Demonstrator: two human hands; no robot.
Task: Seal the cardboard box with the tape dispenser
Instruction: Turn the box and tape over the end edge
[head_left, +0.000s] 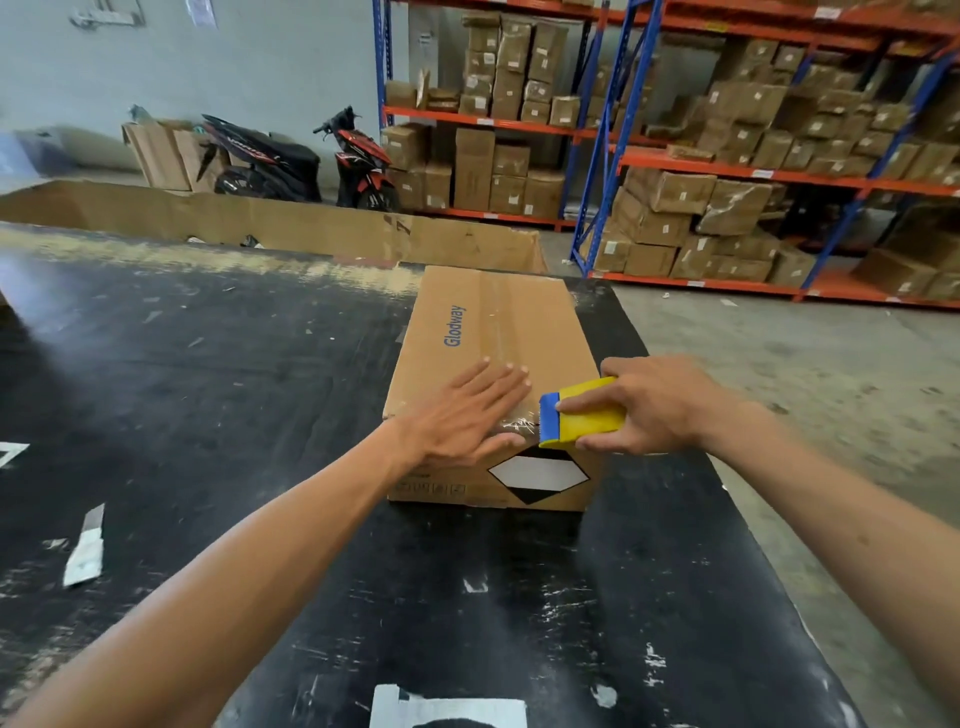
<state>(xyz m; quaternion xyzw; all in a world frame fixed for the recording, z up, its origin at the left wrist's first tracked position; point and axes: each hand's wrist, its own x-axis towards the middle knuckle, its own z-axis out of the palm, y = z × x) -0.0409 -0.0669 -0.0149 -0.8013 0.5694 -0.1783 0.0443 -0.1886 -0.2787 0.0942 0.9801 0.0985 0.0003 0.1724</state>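
A closed brown cardboard box (483, 332) with blue "Glodway" lettering lies on the black table (208, 395). A strip of clear tape (506, 332) runs along its top seam. My left hand (470, 415) lies flat, fingers spread, on the near end of the box top, thumb over the near edge. My right hand (660, 405) grips a yellow and blue tape dispenser (582, 413) at the box's near right top corner. Its blue blade end touches the wrinkled tape beside my left fingers.
Scraps of white tape (85, 551) stick to the scuffed table. A large open cardboard carton (270, 223) stands behind the table. Two scooters (301, 161) are parked by the wall. Blue and orange racks (727, 171) full of boxes line the right, beyond the concrete floor (810, 364).
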